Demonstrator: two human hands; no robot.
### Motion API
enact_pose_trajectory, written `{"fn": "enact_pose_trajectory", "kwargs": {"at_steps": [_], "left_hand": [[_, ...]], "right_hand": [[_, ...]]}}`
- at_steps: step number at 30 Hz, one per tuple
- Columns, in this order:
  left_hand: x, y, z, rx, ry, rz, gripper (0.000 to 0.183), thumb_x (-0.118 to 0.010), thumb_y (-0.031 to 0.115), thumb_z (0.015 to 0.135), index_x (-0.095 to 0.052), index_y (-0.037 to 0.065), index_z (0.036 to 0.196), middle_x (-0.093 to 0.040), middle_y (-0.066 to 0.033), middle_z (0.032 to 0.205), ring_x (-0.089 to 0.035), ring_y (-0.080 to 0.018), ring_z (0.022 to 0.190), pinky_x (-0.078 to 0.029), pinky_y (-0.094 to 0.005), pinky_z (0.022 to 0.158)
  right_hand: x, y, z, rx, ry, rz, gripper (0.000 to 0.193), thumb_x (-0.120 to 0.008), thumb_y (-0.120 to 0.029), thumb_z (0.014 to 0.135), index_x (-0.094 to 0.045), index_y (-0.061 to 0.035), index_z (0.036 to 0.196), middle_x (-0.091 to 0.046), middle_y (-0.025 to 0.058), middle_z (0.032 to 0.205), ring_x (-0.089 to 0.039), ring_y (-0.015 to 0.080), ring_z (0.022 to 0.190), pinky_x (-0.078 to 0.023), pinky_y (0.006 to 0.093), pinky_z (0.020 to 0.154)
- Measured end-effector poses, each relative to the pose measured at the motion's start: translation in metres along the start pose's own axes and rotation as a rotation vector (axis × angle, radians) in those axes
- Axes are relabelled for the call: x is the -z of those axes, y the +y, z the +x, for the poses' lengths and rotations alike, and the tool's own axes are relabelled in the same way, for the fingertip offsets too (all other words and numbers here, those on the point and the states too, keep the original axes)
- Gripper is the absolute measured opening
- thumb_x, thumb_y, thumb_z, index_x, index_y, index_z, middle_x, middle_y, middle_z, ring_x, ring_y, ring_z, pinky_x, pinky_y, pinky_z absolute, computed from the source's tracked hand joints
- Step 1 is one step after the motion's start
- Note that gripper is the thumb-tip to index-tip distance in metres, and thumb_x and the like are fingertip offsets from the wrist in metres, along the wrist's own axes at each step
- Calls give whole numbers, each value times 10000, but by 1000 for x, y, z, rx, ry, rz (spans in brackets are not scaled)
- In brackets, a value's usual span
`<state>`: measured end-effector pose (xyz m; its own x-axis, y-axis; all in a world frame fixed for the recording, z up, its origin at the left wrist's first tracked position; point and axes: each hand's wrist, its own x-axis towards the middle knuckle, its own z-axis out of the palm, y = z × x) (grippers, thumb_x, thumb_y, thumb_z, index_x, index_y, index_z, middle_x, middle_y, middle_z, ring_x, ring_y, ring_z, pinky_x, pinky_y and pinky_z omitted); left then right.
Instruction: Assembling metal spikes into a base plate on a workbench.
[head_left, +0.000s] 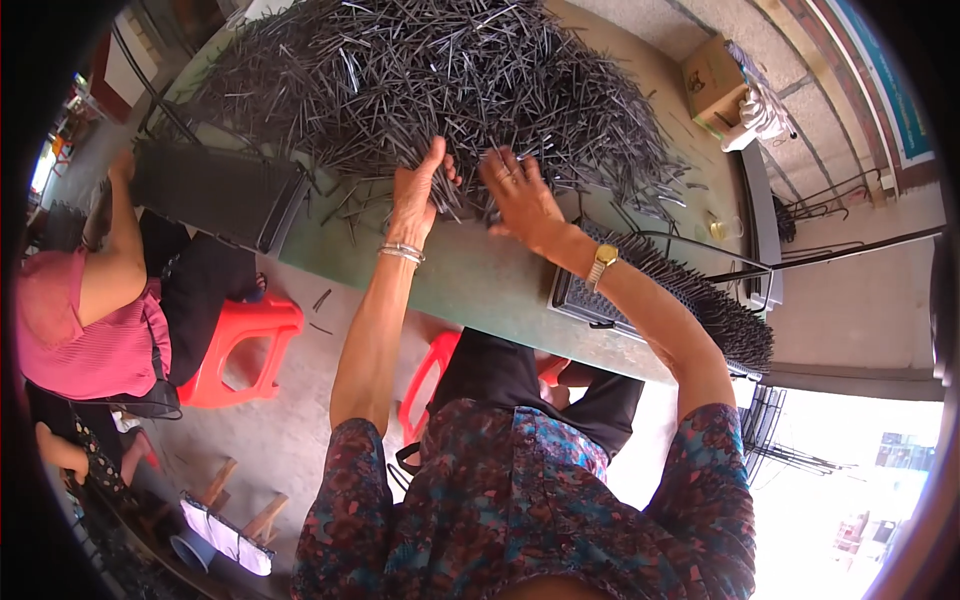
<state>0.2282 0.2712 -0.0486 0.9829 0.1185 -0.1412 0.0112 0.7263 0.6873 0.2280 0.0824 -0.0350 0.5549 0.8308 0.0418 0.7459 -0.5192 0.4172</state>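
A big heap of thin black sticks (430, 80) covers the far part of the table. My left hand (422, 190) is at the heap's near edge, thumb up and fingers curled round a small bunch of the sticks. Close by on its right, my right hand (520, 195) reaches into the edge of the heap with its fingers stretched out, slightly blurred; no stick shows in its grip. To the right of my right forearm lies a black perforated tray (585, 297), with many black sticks standing up in rows from it.
The green tabletop (440, 275) shows along its near side. Another black tray (215, 190) lies at the left, near a seated person in pink (95, 320). Red plastic stools (240, 345) stand below. A cardboard box (715, 85) sits at the far right, and a metal rod (850, 260) crosses the right side.
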Motion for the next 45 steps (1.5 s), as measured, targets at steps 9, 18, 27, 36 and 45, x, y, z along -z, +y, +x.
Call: {"fn": "enact_pose_trajectory", "kwargs": {"at_steps": [9, 18, 27, 36, 45], "left_hand": [[8, -42, -14, 194, 53, 18, 124, -722, 88, 815, -645, 0, 855, -622, -73, 693, -585, -156, 581, -504, -319, 543], [-23, -63, -37, 175, 351, 93, 121, -728, 81, 792, -668, 13, 871, -687, -76, 816, -635, -162, 650, -527, -311, 586], [-45, -71, -8, 189, 265, 56, 112, -725, 59, 779, -639, 28, 843, -651, -60, 778, -620, -164, 630, -537, -316, 540], [-47, -74, 16, 284, 110, -64, 123, -701, 58, 804, -637, 2, 892, -671, -109, 824, -665, -222, 697, -557, -343, 587], [-49, -68, 11, 330, 48, -169, 136, -637, 82, 873, -623, -20, 962, -683, -170, 982, -689, -268, 831, -581, -370, 708]], "right_hand": [[-19, 45, -1, -440, -12, 131, 561, -801, -296, 622, -588, -21, 1062, -534, 152, 1106, -509, 308, 1044, -365, 399, 915], [-27, 50, 3, -326, -119, 238, 518, -789, -209, 696, -558, 24, 1097, -501, 228, 1187, -520, 373, 1115, -428, 436, 950], [-26, 57, 6, -405, -190, 363, 340, -704, -116, 731, -578, 30, 1012, -560, 220, 1075, -642, 379, 915, -532, 434, 780], [-34, 74, -2, -339, -219, 297, 273, -682, -75, 719, -588, 16, 959, -609, 211, 1026, -662, 369, 860, -542, 435, 744], [-24, 106, -20, -452, -224, 368, 256, -671, -240, 735, -644, -36, 887, -668, 179, 884, -641, 359, 905, -509, 469, 773]]}}
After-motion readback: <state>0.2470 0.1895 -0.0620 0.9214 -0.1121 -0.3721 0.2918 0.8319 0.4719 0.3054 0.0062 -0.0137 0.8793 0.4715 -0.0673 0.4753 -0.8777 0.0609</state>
